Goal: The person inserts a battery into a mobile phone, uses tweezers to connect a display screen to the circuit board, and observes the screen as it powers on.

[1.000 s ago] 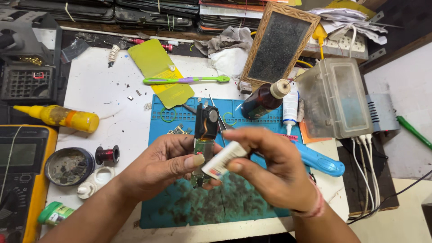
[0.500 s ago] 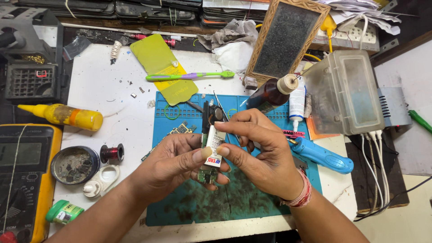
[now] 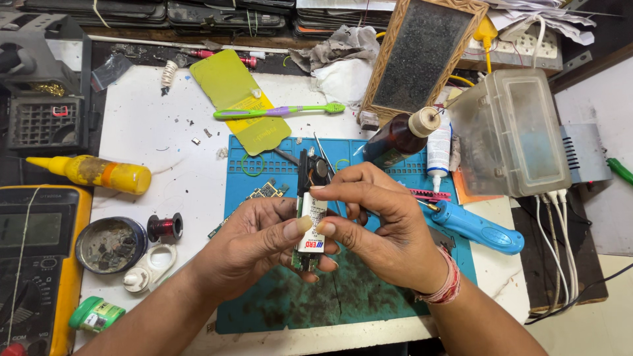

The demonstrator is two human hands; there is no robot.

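Between both hands (image 3: 316,231) — small circuit board (image 3: 308,217)

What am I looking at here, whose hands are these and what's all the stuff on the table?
There is no machine here. A person wears a camera on the head, so the one picture looks down at their own two hands. The left hand and right hand together hold a small circuit board upright, a white label on its front, pinched between thumbs and fingers above a blue work mat. On the white table lie a toothbrush, a yellow squeeze bottle, a yellow meter, a small spool of wire, a brown bottle and a blue-handled tool. A clear plastic box stands at the right.
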